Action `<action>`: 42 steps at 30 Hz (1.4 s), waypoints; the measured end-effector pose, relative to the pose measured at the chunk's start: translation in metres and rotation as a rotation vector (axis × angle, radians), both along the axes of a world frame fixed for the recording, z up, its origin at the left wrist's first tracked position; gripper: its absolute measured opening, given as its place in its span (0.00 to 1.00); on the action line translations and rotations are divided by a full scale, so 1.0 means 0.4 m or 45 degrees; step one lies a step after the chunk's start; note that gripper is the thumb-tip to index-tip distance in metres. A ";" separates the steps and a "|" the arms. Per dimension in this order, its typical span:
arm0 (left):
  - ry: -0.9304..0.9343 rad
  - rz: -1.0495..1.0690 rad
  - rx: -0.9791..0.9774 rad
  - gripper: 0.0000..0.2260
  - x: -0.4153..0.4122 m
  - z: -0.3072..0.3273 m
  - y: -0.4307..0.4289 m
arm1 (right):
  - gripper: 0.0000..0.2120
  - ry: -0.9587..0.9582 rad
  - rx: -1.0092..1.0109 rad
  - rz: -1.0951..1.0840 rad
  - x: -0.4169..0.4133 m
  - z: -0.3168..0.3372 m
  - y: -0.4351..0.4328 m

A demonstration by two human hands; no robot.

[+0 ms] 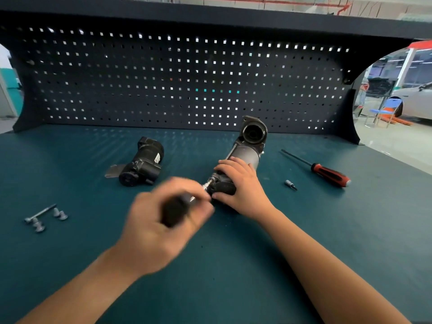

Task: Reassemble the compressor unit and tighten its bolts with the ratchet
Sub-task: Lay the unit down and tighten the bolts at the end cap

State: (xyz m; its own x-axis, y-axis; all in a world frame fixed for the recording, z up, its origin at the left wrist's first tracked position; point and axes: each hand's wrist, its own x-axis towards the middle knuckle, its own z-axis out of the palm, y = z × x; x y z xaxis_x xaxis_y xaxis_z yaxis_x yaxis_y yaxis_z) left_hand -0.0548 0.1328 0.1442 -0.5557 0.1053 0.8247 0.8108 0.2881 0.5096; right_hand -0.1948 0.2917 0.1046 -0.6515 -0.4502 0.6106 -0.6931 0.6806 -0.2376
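Teal workbench mat (233,272) carries the grey-and-black cylindrical compressor unit (246,156) near its middle. The right hand (238,183) grips its near end. The blurred left hand (161,228) clasps a black-handled ratchet (174,209), whose silver tip touches the unit.

Teal workbench (304,242), black pegboard (163,78), shelf overhead (210,12)

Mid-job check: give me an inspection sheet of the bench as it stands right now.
Surface: teal bench top.
Job's things: compressor unit lying under right hand; black housing apart at left; loose bolts far left.
Clutter: red-handled screwdriver and small socket bit at right.
Hands: left hand grips blurred dark-handled tool, tip at unit's end; right hand holds unit.
Cables: nothing seen.
Surroundings: pegboard behind; blue chair, white car beyond.
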 end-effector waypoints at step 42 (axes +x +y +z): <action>-0.217 -0.105 0.375 0.08 0.007 -0.030 -0.012 | 0.21 0.132 0.150 0.011 0.032 0.004 -0.003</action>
State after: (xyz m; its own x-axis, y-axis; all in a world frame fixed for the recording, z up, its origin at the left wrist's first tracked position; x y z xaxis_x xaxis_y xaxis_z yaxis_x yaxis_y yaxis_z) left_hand -0.0519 0.1278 0.1322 -0.6878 -0.0735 0.7222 0.7211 0.0456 0.6913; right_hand -0.1819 0.2905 0.1061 -0.5832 -0.5282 0.6172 -0.7158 0.6933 -0.0832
